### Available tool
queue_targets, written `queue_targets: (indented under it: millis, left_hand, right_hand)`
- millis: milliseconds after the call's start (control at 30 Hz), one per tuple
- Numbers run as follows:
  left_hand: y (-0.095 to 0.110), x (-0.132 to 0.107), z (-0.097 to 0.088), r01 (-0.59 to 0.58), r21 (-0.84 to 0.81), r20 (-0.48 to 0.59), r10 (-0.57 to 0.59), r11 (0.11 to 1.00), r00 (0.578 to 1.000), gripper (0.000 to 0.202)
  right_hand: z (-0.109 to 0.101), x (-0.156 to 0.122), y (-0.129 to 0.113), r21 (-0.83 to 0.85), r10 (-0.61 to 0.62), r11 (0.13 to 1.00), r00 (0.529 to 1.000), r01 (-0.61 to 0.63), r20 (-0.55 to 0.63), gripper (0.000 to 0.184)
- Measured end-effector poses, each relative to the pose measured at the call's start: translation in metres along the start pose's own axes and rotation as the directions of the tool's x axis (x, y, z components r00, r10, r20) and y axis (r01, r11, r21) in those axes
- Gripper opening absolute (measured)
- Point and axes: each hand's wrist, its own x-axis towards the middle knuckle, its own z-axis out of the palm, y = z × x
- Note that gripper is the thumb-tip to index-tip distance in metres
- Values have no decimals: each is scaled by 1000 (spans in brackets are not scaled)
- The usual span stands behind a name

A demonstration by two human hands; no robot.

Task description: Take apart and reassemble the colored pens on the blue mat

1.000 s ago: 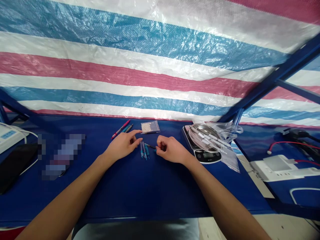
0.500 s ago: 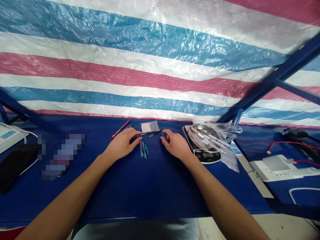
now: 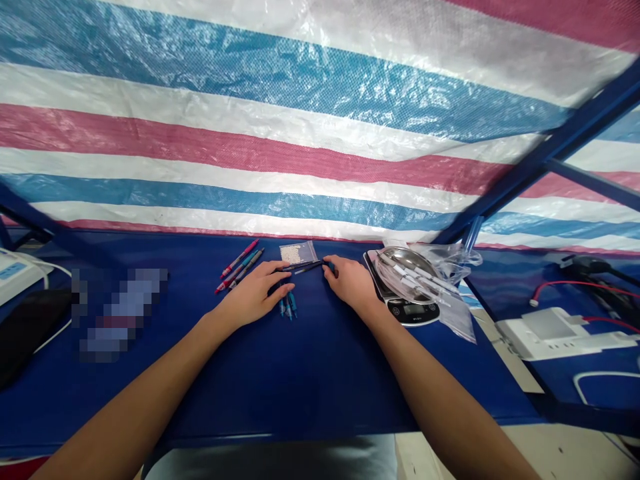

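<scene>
My left hand [image 3: 257,291] rests low over the table with thumb and fingers apart, its fingertips beside thin dark pen refills [image 3: 307,267]. Just below its thumb lie several clear-and-blue pen barrel parts [image 3: 289,307], partly hidden by the hand. My right hand [image 3: 351,283] has thumb and index finger closed around a small blue pen part [image 3: 331,265], mostly covered by the fingers. A small clear zip bag of whitish pieces [image 3: 299,253] lies behind the refills. Left of it is a group of pink, red and dark pens [image 3: 240,268].
A black kitchen scale [image 3: 414,311] at right carries a metal bowl [image 3: 410,259] and plastic-wrapped white items. Farther right is a white power adapter [image 3: 555,333] with cables. A black phone [image 3: 33,330] lies left on the blue table [image 3: 295,380]. A striped tarp [image 3: 300,147] hangs behind.
My left hand has shifted right and slightly down, uncovering more of the pens at left and covering part of the barrels. My right hand stays nearly in place.
</scene>
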Motion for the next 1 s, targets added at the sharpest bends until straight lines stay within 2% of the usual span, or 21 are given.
queue_targets:
  millis: [167, 367, 533, 733, 900, 1000]
  left_hand:
    - [1, 1, 0, 17, -44, 16, -16, 999, 1000, 52]
    - [-3, 1, 1, 7, -31, 9, -6, 999, 1000, 52]
    - [-6, 2, 1, -8, 44, -37, 9, 999, 999, 50]
    - [-6, 1, -1, 43, 9, -171, -41, 999, 984, 42]
    - [-1, 2, -2, 67, -80, -136, -78, 995, 988, 41]
    - [1, 3, -4, 81, -96, -141, -94, 992, 986, 42]
  right_hand:
    - [7, -2, -14, 2, 7, 1000, 1000, -7, -13, 20]
    - [7, -1, -25, 14, 48, 999, 999, -47, -16, 24]
    - [-2, -11, -26, 101, -120, 988, 990, 113, 72, 46]
    - [-5, -25, -37, 200, -283, 947, 945, 249, 162, 40]
    - [-1, -26, -38, 315, -305, 917, 940, 245, 155, 37]
    - [2, -23, -34, 375, -271, 901, 958, 219, 91, 33]
